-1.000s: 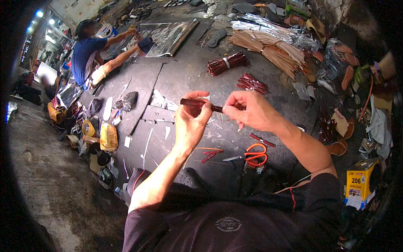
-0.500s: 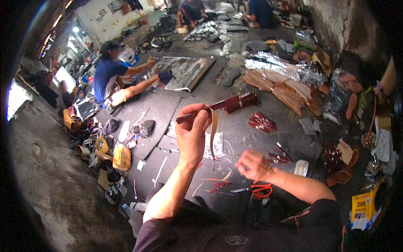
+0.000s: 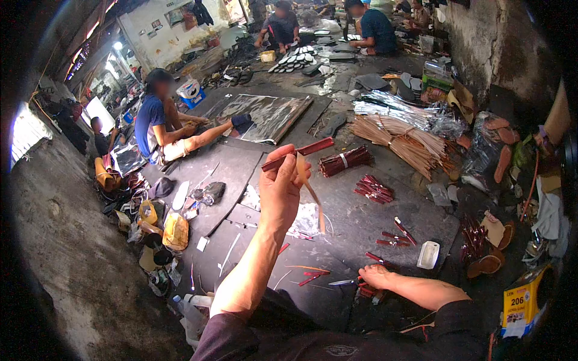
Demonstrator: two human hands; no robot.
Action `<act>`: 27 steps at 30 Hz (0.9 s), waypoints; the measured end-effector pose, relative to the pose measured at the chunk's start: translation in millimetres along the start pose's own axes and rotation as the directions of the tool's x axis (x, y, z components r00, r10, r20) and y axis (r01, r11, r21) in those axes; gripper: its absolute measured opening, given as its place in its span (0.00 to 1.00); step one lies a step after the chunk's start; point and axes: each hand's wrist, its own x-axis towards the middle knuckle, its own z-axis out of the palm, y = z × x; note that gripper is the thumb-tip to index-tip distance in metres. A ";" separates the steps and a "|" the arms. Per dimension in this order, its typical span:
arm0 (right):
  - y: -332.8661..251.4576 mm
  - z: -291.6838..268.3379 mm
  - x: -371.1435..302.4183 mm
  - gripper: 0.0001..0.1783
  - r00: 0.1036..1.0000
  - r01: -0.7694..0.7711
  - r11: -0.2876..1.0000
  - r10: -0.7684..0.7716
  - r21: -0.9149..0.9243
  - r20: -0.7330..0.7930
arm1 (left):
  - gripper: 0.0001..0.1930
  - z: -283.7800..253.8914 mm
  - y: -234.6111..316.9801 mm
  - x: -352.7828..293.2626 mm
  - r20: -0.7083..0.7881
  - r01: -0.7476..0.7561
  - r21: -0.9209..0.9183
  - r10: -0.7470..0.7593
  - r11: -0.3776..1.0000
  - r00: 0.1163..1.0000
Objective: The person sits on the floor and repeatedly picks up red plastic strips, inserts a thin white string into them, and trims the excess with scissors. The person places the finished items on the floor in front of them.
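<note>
Raised over the middle of the dark work surface, my left hand pinches dark red strips between thumb and fingers. A thin tan strip hangs from the same grip. Lower right, my right hand is closed over the handles of a pair of scissors, whose blade points left. Its fingers partly cover the red handles. Just above that hand lies a short dark red piece. Beyond my left hand rests a dark red bundle with a white band around it, and a loose red pile lies right of it.
A white dish stands to the right. Farther off lie tied tan strips and silvery sheets. A person sits at the left beside a dark sheet; others sit farther back. Yellow containers line the left wall.
My right hand has moved down and closed over the scissors handles. My left hand stays raised with the strips, shifted slightly right. The seated person at left has drawn their arms in.
</note>
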 end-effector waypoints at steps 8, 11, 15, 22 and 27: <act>-2.7 -183.8 -26.5 0.25 0.949 -0.149 0.961 0.072 0.234 0.308 | 0.18 -27.4 -6.8 2.8 -0.061 0.166 -0.396 -0.207 0.903 0.977; -13.1 -223.0 -51.8 0.15 0.920 0.101 0.686 0.211 0.721 -0.330 | 0.18 -26.2 -11.2 2.8 -0.055 0.188 -0.440 -0.235 0.878 0.970; -73.4 -296.9 -74.4 0.23 0.986 0.111 0.180 0.100 0.977 -0.131 | 0.18 -23.5 -24.5 1.3 -0.015 0.224 -0.446 -0.257 0.867 0.966; -112.5 -301.2 -76.1 0.46 0.908 0.406 0.427 -0.284 0.808 -0.307 | 0.18 -11.1 -38.3 -7.4 -0.010 0.259 -0.401 -0.287 0.879 0.958; -112.6 -300.7 -77.5 0.39 0.929 0.362 0.439 -0.242 0.822 -0.280 | 0.15 -10.4 -39.1 -11.6 0.036 0.310 -0.360 -0.319 0.880 0.947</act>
